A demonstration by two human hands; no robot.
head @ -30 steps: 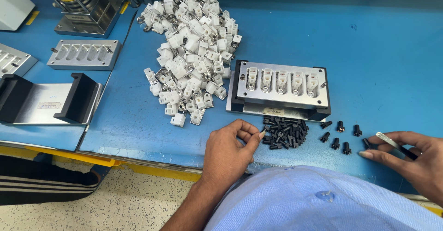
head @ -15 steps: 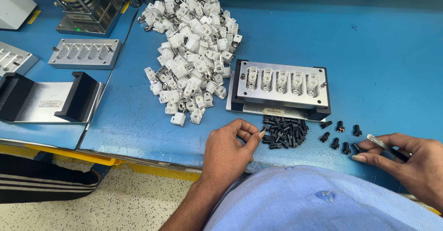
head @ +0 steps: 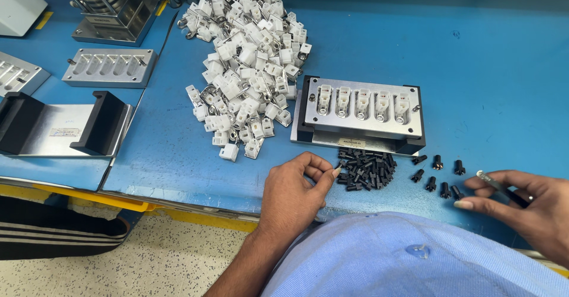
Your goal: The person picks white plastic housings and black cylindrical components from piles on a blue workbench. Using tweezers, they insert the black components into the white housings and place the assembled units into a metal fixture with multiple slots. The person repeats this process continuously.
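Observation:
My left hand [head: 293, 193] rests on the blue table, thumb and forefinger pinched together at the left edge of a small heap of black parts [head: 367, 169]. I see no piece between the fingertips. My right hand [head: 527, 208] holds a thin metal tool [head: 501, 189] just right of several loose black parts [head: 437, 175]. Behind the heap stands a metal fixture [head: 360, 128] with a row of white parts seated in its pockets.
A large pile of white plastic parts [head: 249, 60] lies left of the fixture. Farther left are an empty metal tray with slots [head: 109, 67], a black-sided holder [head: 59, 125] and a press base [head: 112, 18]. The table's front edge runs just below my hands.
My right hand with the tool has shifted slightly left, closer to the loose black parts. My left hand has stayed at the heap.

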